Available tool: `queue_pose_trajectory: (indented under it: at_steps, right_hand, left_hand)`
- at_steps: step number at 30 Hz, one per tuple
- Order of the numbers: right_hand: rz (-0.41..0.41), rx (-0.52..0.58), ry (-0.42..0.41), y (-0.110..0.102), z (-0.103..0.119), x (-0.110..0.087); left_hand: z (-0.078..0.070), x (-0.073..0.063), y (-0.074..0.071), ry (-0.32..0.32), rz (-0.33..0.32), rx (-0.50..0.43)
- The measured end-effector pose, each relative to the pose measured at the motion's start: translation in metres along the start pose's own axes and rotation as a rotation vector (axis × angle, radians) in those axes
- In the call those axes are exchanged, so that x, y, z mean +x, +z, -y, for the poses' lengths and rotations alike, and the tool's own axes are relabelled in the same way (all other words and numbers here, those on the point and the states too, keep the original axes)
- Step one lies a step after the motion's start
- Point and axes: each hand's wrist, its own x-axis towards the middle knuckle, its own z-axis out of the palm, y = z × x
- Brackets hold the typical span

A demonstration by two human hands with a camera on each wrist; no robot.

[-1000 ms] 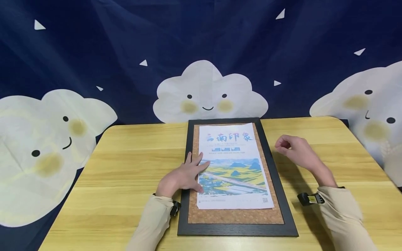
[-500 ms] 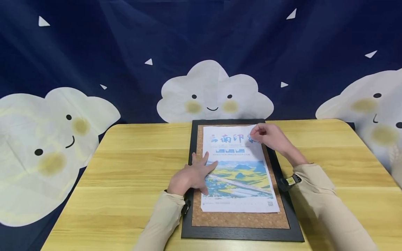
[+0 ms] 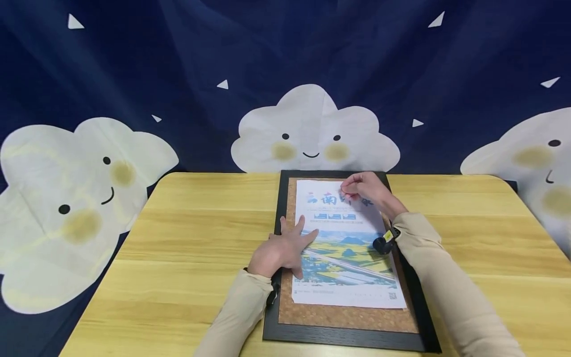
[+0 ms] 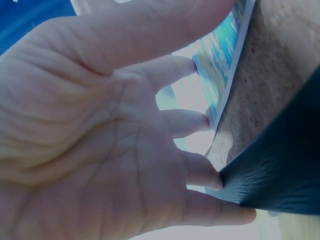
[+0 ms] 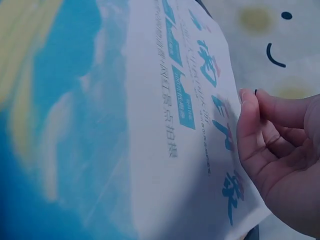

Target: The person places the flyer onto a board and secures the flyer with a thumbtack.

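A printed poster (image 3: 343, 238) with large blue characters and a landscape lies on a cork board (image 3: 348, 317) with a black frame (image 3: 330, 333). My left hand (image 3: 282, 250) is spread over the board's left side, its fingertips on the poster's left edge and the frame. In the left wrist view its palm (image 4: 100, 135) and fingers show close up. Over the poster's top, by the characters, my right hand (image 3: 367, 191) brings thumb and forefinger together. A tiny dark thing (image 5: 256, 92) shows between those tips in the right wrist view; I cannot tell what kind it is.
The board lies on a light wooden table (image 3: 200, 238), its far end by the table's back edge. Behind hangs a dark blue cloth (image 3: 348, 49) with smiling white clouds (image 3: 314, 129). A dark wrist camera (image 3: 382, 244) hangs from the right sleeve over the poster.
The right hand has come left from above the table beside the board to the top of the poster. The left hand keeps its place on the poster's left edge. The head view has shifted slightly.
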Motion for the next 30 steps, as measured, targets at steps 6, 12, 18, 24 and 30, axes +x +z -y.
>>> queue_pose_trajectory:
  at_steps: [6,12,18,24,30]
  right_hand:
    - [0.004,0.026,0.047,0.001,0.0,0.012]
    - [-0.02,-0.021,0.079,0.005,-0.003,0.02]
    - [-0.034,-0.067,0.077,0.009,-0.001,0.025]
    - [-0.067,-0.082,0.105,0.014,0.001,0.029]
    - [-0.116,-0.047,0.173,0.02,0.002,0.032]
  left_hand:
    - [-0.002,0.0,-0.001,-0.008,-0.001,0.004]
    - [-0.002,0.001,-0.001,-0.02,0.005,-0.012]
    - [-0.002,0.001,-0.001,-0.026,0.01,-0.03]
    - [-0.004,0.0,-0.001,-0.03,0.01,-0.037]
    - [-0.004,0.001,-0.002,-0.033,0.019,-0.015]
